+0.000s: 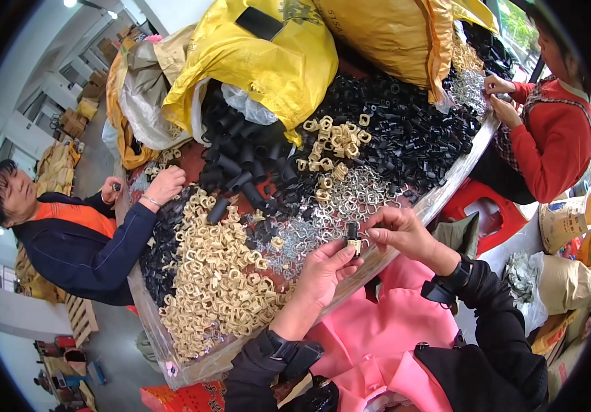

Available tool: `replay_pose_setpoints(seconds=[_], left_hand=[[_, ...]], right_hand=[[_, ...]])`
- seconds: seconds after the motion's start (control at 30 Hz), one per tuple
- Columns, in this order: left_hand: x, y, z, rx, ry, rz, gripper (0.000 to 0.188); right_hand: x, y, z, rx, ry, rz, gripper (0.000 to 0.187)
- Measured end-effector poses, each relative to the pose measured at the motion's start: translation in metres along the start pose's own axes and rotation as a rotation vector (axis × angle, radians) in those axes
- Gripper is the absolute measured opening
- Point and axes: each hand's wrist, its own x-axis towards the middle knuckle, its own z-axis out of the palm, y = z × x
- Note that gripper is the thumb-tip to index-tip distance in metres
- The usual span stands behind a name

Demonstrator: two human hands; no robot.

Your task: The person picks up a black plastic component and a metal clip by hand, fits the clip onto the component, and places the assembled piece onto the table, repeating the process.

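Observation:
Just over the near edge of the table, my left hand (324, 276) pinches a small black tube fitting with a beige collar (353, 239) between thumb and fingers. The fitting stands roughly upright. Close beside it on the right, my right hand (404, 235) has its thumb and forefinger drawn together; whatever is between them is too small to make out. Beyond my hands lies a heap of bent silver metal clips (357, 196). A big pile of beige plastic rings (216, 281) spreads to the left, and small clear pieces (288, 240) lie between the two.
Black tubes (244, 175) and small black parts (405, 130) cover the far table. Yellow sacks (261, 62) stand behind them. A wooden rim (371, 271) edges the table. Co-workers sit at left (82, 233) and right (549, 130), handling parts. A red stool (484, 213) stands at right.

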Motion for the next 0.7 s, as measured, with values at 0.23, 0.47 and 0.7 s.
replay_pose_setpoints(seconds=[0.23, 0.47, 0.7], left_hand=[[-0.014, 0.001, 0.005, 0.085, 0.007, 0.056, 0.024], [-0.019, 0.004, 0.005, 0.064, -0.040, 0.040, 0.025], [-0.019, -0.004, 0.008, 0.059, -0.031, 0.078, 0.023]], right_hand=[[-0.009, -0.006, 0.010, 0.202, -0.203, 0.069, 0.016], [-0.012, -0.007, 0.016, 0.169, -0.217, 0.008, 0.018], [-0.019, -0.010, 0.026, -0.191, 0.015, -0.173, 0.018]])
